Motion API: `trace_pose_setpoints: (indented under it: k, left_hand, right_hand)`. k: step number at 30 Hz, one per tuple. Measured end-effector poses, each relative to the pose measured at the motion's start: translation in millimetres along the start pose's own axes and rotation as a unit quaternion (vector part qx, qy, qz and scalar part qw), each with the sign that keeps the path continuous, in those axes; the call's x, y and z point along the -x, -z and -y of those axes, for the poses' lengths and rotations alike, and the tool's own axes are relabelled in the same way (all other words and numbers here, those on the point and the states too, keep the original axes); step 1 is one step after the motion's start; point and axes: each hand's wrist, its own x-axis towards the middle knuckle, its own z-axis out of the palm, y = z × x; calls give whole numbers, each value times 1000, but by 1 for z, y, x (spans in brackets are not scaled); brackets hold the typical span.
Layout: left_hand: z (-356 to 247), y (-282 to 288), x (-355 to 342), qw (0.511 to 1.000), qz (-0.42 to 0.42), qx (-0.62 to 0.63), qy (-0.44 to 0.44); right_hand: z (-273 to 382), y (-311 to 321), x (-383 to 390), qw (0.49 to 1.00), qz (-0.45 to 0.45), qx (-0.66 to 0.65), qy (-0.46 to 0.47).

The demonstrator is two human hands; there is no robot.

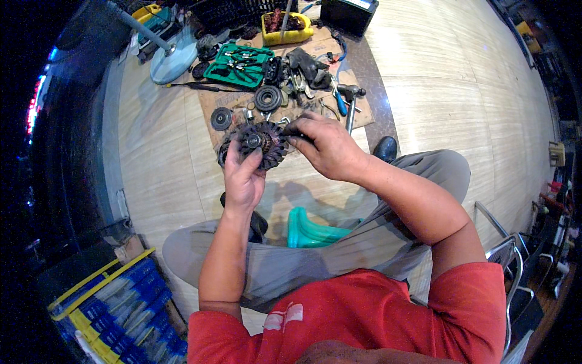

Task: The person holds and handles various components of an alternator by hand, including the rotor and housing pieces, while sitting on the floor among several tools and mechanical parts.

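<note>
My left hand (pixel 242 179) grips a dark, greasy alternator rotor (pixel 270 143) from below, its thumb on the front face. Claw-like teeth ring the rotor, and a round bearing-like hub shows near its middle. At the rotor's right side is my right hand (pixel 315 142), fingers bent together and tips blackened. Whether those fingers pinch a small part or only press on the rotor is hidden. Just beyond lie a black pulley-like ring (pixel 268 98) and a smaller dark disc (pixel 222 119). A hammer (pixel 351 100) rests to the right, beside a blue-handled tool (pixel 339 102).
Cardboard (pixel 212 100) under the parts bears a green tool case (pixel 239 64) with pliers and a yellow bin (pixel 286 29). A round-based stand (pixel 174 62) is at far left. A green plastic stool (pixel 315 229) sits between my legs. Metal chairs (pixel 512 255) stand at right.
</note>
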Motion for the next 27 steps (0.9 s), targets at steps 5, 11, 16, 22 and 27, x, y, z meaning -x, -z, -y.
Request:
trace_pose_setpoints:
  k: [5,11,16,22,27]
  left_hand:
    - [0,-3,0,999,-30,-9,7]
    - [3,-7,1,999,-30,-22,-1]
    - [3,-10,2,1000,-21,-16,2]
    - [2,-8,1,999,-28,25,24]
    - [0,-10,1,999,-17,35,33]
  right_hand:
    - [1,-2,1,1000,15,18,4]
    - [1,-5,0,999,36,23,-3]
    - [2,-6,-3,998,45,32,-1]
    - [1,-5,-3,998,55,17,-6]
    - [0,-4,-2,998,59,32,-15]
